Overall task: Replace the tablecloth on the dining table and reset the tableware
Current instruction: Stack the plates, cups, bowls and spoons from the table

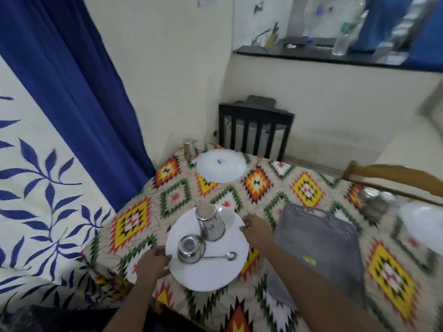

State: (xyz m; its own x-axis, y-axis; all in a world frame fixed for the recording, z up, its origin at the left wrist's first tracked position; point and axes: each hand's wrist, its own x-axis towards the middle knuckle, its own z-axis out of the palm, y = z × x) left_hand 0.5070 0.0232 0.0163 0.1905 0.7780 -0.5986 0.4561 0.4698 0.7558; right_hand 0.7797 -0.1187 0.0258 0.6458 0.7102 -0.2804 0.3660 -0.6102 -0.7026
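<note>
Near the table's front-left corner, the left hand [153, 262] and right hand [255, 232] pinch opposite rims of a round white plate [211, 274], fingers curled over its edge. It carries an upturned steel tumbler [211, 222], an upturned steel bowl [190, 249] and a steel spoon [219, 257]. Any tilt could topple the tall tumbler. A grey plastic tray [321, 245] lies just beside; another white plate [221, 166] sits at the patterned tablecloth's [282, 185] far edge.
</note>
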